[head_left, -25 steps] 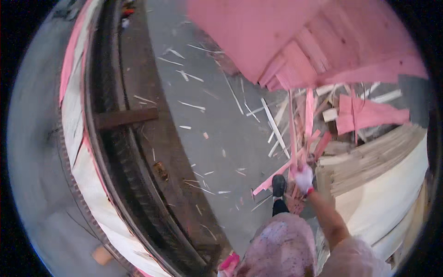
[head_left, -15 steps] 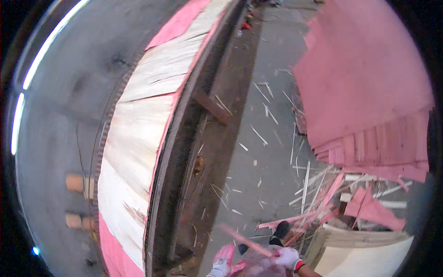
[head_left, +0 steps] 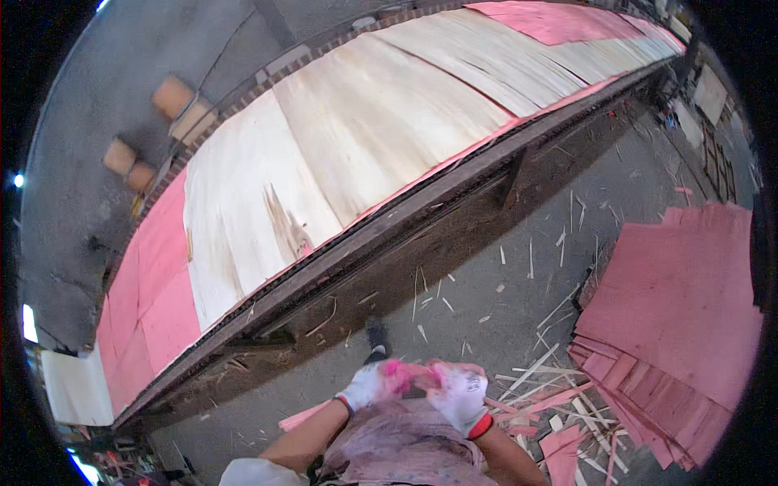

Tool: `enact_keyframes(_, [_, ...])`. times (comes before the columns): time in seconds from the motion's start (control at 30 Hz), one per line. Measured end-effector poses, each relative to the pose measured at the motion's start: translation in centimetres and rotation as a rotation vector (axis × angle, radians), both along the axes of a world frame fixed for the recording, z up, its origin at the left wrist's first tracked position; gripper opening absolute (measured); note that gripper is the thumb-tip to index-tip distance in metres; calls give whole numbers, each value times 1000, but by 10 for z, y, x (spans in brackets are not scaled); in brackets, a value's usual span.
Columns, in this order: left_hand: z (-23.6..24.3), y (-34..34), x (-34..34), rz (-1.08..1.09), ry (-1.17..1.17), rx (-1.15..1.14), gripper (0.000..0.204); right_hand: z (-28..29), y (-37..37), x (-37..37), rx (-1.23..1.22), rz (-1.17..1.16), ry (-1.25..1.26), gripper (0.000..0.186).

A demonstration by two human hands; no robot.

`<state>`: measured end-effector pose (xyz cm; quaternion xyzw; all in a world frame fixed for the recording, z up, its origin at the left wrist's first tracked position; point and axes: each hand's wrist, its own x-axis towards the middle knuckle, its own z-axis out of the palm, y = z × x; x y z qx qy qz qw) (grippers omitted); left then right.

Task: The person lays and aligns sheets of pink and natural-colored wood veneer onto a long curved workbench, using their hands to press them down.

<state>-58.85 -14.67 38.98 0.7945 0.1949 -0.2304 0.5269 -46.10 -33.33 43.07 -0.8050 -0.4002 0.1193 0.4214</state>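
Observation:
Both my hands wear white gloves with pink-stained fingers. In front of my stained apron, my left hand (head_left: pixel 377 383) and my right hand (head_left: pixel 459 394) meet with fingers closed. Between them shows a short pink veneer strip (head_left: pixel 421 376), gripped from both sides; its ends are hidden by the gloves. Beyond the hands runs a long bench covered with pale veneer sheets (head_left: pixel 356 130), with pink sheets (head_left: pixel 154 283) at its left end and under the front edge.
At right lies a stack of pink sheets (head_left: pixel 673 300). Broken veneer strips (head_left: pixel 559 397) heap beside it, and slivers litter the grey floor (head_left: pixel 502 324). The bench's dark rail (head_left: pixel 389 235) crosses ahead of me. Orange-brown blocks (head_left: pixel 172 97) stand behind the bench.
My view has swung left toward the bench. The pink strip, earlier held up in my right hand with the left hand open beside it, is now between both closed hands.

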Motion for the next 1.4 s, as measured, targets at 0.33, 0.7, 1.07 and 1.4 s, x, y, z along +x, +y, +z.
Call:
enact_keyframes(0.33, [8,233,67,-151,112,360,34,27,265,14,-117,87,7,12])
enact_keyframes(0.7, [1,412,26,363,-300,-1115,26,-36,387,42,7,-16,1866,18])
enact_keyframes(1.07, [-19,484,26,359,-162,876,33,-144,423,16,-10,-497,1609,11])
enact_keyframes(1.4, [-53,474,50,249,-298,833,30,-148,419,-8,-59,-620,1428,10])
